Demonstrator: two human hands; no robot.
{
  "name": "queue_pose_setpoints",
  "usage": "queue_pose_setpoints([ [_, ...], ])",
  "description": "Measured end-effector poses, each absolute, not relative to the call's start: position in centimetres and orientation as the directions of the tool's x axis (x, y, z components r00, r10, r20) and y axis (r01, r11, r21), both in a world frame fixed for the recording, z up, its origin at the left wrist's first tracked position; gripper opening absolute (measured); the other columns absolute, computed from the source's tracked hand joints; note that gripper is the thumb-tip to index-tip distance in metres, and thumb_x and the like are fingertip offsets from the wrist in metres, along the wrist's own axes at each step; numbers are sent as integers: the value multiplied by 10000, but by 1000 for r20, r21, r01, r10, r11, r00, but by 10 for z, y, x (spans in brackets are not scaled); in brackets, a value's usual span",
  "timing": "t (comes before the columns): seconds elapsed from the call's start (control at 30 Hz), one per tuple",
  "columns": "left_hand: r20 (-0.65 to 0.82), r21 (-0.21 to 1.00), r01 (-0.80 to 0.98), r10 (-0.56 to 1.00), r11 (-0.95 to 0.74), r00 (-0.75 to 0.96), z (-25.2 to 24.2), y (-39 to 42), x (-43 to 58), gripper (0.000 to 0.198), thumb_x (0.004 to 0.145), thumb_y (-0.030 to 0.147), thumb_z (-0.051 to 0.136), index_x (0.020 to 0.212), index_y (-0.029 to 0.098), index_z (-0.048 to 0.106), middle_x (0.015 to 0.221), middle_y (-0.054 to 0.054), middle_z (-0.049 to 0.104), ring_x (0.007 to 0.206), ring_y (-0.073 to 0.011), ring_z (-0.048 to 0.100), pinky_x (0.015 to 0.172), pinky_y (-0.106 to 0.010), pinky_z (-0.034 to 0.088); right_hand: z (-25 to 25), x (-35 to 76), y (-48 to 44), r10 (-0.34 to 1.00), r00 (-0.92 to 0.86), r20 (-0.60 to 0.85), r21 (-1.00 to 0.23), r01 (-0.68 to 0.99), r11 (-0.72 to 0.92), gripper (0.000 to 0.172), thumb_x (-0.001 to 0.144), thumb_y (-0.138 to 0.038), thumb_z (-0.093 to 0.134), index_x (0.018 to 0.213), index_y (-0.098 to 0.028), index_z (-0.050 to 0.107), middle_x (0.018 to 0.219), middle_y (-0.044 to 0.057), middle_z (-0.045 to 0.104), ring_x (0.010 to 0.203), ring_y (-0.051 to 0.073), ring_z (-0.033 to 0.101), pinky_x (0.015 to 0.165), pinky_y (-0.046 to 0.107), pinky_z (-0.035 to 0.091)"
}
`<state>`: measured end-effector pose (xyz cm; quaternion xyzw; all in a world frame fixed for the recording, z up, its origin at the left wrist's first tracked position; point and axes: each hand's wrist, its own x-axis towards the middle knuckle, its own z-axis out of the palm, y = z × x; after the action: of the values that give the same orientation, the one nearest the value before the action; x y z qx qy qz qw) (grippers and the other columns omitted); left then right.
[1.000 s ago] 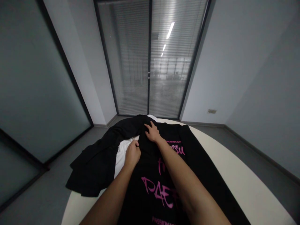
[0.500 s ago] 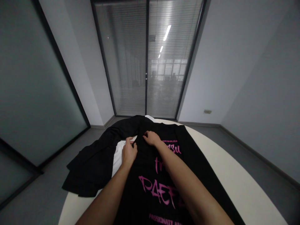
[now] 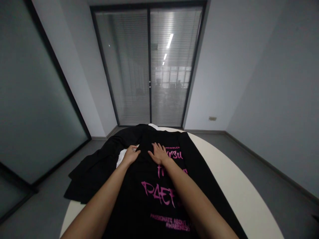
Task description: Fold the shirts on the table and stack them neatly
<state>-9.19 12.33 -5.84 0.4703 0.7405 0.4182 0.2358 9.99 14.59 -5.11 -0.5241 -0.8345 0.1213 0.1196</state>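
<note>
Head camera: Two bare hands rest on a black garment [image 3: 132,194] spread over a pale rounded table [image 3: 220,162], its pink lettering [image 3: 159,194] face up from the center to the lower edge of the frame. The right hand [image 3: 159,154] lies palm down near the center, its fingers fanned apart over the start of the upper lines of print and holding nothing visible. The left hand [image 3: 130,155], just left of center, is at the garment's left edge, thumb parted from the fingers; whether any cloth edge is tucked beneath them cannot be told. Beside it shows white cloth [image 3: 121,157], while dark cloth [image 3: 93,176] lies loosely draped at center left, reaching past the table's rim.

The spreading looks largely done: the printed front appears mostly flat, and a long black strip, apparently a sleeve, runs straight down its right side. No fold across the print is visible. The left edge and the rumpled dark cloth beside it appear to be the parts left unsettled.
</note>
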Motion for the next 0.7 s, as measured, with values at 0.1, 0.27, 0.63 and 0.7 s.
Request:
queue_pose_setpoints([
  [0.1,88,842,517,907,153,-412,-60,120,-91,223,835,178,672,1054,168,629,850,-54,741,733,-184,715,705,-273,536,-40,101,147,914,-363,179,-303,864,403,548,1036,-485,269,1381,-136,513,1542,140,421,1426,280,339,1148,441,276],
  [0.27,201,816,576,906,55,-371,-65,109,-87,264,898,236,617,1159,199,600,1023,-81,732,966,-212,708,880,-330,524,-30,121,155,966,-164,200,-236,949,210,383,1042,-312,297,1259,-160,574,1374,168,560,1208,279,524,940,404,455],
  [0.63,359,729,679,893,-86,-273,-68,90,-76,339,947,290,525,1279,225,534,1261,-102,667,1175,-259,636,997,-411,496,-26,161,206,986,-129,104,-232,961,150,486,928,-68,453,1403,-162,496,1355,168,572,1212,248,550,953,327,447],
  [0.7,380,726,678,888,-112,-260,-69,91,-77,350,942,275,528,1289,228,550,1297,-93,653,1207,-255,618,1021,-414,487,-26,160,212,987,-125,104,-237,960,147,459,946,-75,421,1386,-167,511,1300,166,604,1181,246,576,940,330,449],
])
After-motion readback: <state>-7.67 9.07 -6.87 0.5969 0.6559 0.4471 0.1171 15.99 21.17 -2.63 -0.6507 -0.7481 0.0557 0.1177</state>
